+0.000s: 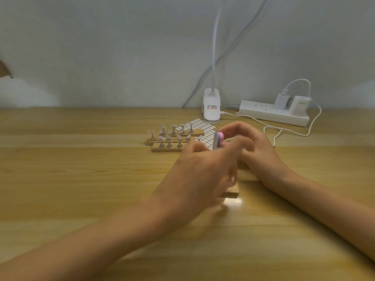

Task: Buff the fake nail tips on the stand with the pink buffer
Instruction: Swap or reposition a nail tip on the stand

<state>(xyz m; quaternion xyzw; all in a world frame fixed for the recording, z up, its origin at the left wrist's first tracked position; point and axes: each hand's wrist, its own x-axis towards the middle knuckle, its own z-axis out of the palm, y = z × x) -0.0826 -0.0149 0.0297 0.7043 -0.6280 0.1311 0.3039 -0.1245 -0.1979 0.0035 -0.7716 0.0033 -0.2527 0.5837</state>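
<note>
Item: pink buffer, pinched in right hand, at 1 o'clock from left hand. Left hand blurred over near stand; grip cannot be told. Further nail tips at 11 o'clock. Handling advice: steady the stand; light, even strokes.

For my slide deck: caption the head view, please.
Right hand holds the pink buffer; blurred left hand covers a wooden stand on the desk.
</note>
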